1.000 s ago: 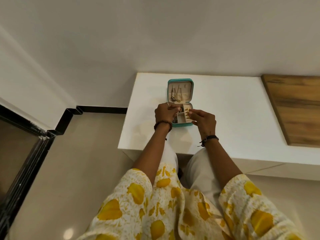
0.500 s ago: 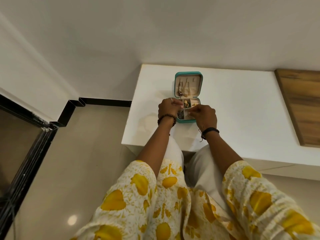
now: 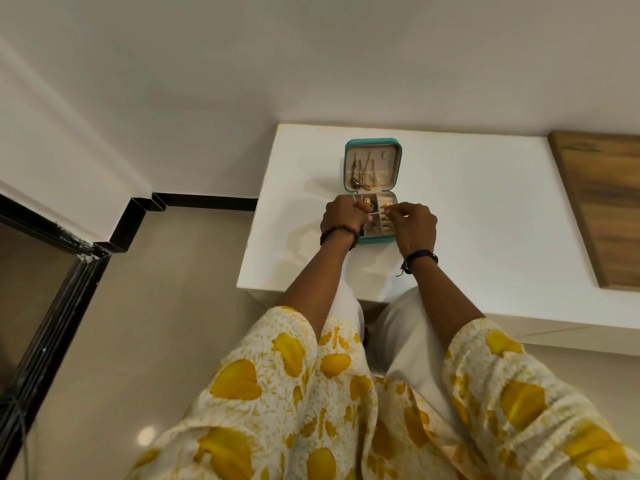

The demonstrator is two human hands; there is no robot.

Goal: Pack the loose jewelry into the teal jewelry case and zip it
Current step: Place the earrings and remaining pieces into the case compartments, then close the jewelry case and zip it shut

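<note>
the person's right hand (image 3: 414, 226) has drawn back toward the near right corner of the teal jewelry case (image 3: 373, 188) since a moment ago, thumb and forefinger pinched together on what seems to be a small gold piece, too small to name. that suggests one more item is about to be seated. the left hand (image 3: 341, 216) has stayed over the tray's left side, fingers curled down into a compartment; whether it holds anything cannot be told. the case lies open on the white table (image 3: 485, 209), necklaces (image 3: 362, 174) hanging in the lid beyond, the zip not yet run.

Soft, even indoor light, faint shadows, wide-angle bending at edges.
</note>
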